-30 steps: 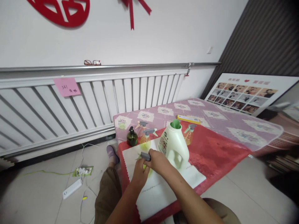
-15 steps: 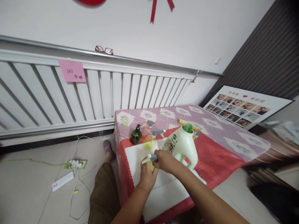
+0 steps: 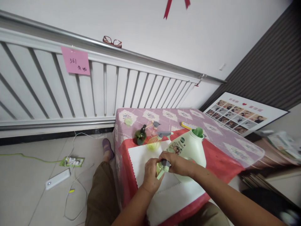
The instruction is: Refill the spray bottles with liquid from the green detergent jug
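A spray bottle with a grey and pale green trigger head (image 3: 165,165) is between my hands over the white mat (image 3: 170,201). My left hand (image 3: 150,173) is wrapped round its body, which the fingers mostly hide. My right hand (image 3: 172,161) grips the head from the other side. Just behind my right hand stands a big pale green jug (image 3: 194,147) with a green measuring cap (image 3: 198,131) on its mouth. Beyond my hands are a yellowish clear spray bottle (image 3: 154,143), a dark green pump bottle (image 3: 140,136) and a pinkish spray bottle (image 3: 152,128).
Red cloth (image 3: 221,161) lies under the mat on the flower-patterned table cover (image 3: 211,125). A yellow box (image 3: 186,125) and a small pale green cup (image 3: 128,121) sit farther back. A white radiator (image 3: 98,88) lines the wall. Cables and a power strip (image 3: 71,162) are on the floor at left.
Both hands have moved slightly right and down with the spray bottle. Its trigger nozzle has turned from pointing left to pointing down towards me. The view has tilted.
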Available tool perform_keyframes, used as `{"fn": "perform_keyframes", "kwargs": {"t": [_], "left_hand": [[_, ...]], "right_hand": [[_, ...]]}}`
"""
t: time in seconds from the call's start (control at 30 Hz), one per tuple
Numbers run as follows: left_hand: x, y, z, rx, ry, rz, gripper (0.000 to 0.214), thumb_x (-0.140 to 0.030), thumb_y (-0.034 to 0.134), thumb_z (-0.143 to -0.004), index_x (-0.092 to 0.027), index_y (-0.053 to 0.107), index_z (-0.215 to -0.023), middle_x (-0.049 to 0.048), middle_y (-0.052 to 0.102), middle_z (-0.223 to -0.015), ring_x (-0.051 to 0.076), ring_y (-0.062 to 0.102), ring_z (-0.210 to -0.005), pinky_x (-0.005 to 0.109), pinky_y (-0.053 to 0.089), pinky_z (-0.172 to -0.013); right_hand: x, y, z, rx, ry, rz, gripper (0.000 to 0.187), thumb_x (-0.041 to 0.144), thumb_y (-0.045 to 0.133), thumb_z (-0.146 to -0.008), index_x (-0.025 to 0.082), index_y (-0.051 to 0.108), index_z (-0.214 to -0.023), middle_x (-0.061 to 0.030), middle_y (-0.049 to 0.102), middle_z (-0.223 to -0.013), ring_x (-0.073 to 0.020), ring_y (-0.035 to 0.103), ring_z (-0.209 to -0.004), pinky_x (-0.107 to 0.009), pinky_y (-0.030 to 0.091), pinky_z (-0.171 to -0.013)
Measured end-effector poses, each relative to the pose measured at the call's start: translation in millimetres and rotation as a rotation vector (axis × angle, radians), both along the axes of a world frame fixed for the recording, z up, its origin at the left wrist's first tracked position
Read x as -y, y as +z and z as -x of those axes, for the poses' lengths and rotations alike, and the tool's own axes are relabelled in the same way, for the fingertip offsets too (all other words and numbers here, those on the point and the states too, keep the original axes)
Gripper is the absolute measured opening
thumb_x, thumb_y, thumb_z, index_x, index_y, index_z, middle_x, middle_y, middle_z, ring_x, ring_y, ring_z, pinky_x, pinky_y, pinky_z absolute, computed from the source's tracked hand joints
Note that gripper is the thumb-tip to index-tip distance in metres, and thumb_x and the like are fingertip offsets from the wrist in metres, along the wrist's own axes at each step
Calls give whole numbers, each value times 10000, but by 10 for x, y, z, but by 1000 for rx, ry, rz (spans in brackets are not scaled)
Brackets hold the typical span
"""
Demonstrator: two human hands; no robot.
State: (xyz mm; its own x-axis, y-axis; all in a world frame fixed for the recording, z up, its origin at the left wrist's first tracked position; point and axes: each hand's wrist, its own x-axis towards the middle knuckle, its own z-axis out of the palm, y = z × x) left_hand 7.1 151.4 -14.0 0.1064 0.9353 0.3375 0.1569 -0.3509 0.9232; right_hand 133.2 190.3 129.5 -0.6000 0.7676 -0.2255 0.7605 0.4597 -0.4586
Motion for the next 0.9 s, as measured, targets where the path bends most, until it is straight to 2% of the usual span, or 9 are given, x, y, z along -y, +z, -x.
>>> {"fn": "perform_keyframes", "kwargs": {"t": [0.13, 0.47, 0.57, 0.77, 0.9], "left_hand": [[-23, 30, 12, -27, -12, 16, 387, -158, 618, -724, -190, 546, -1103, 108, 622, -1084, 284, 563, -1063, 434, 428, -951], [-6, 5, 5, 1, 7, 16, 392, -152, 633, -717, -189, 550, -1098, 105, 619, -1090, 284, 553, -1069, 424, 423, -954], [-20, -26, -11, 9, 16, 9, 376, -165, 640, -725, -201, 553, -1089, 91, 621, -1077, 278, 557, -1060, 411, 424, -945], [-45, -122, -54, 3, 49, -40, 358, -135, 626, -735, -194, 526, -1074, 81, 608, -1078, 255, 568, -1034, 412, 445, -910], [-40, -150, -94, 18, 78, -49, 388, -176, 649, -738, -202, 535, -1107, 75, 624, -1080, 259, 573, -1044, 421, 447, -936]], "right_hand": [[-37, -1, -22, -33, 40, 15, 300, 46, 627, -656, 204, 649, -910, -32, 653, -896, -181, 616, -843, -265, 466, -770], [-50, -5, 0, -47, -14, 62, 181, 157, 689, -696, 218, 687, -867, -54, 677, -889, -208, 621, -870, -300, 472, -802], [-61, -20, -23, -65, 41, 45, 153, 159, 673, -730, 217, 675, -871, -52, 672, -878, -197, 618, -853, -296, 472, -794], [-104, -34, -47, -108, 288, -63, 180, 84, 605, -766, 181, 637, -913, -68, 655, -830, -192, 600, -828, -284, 470, -761], [-125, -27, -33, -18, 250, -53, 231, 41, 614, -718, 180, 645, -900, -65, 655, -871, -190, 619, -832, -270, 468, -749]]}}
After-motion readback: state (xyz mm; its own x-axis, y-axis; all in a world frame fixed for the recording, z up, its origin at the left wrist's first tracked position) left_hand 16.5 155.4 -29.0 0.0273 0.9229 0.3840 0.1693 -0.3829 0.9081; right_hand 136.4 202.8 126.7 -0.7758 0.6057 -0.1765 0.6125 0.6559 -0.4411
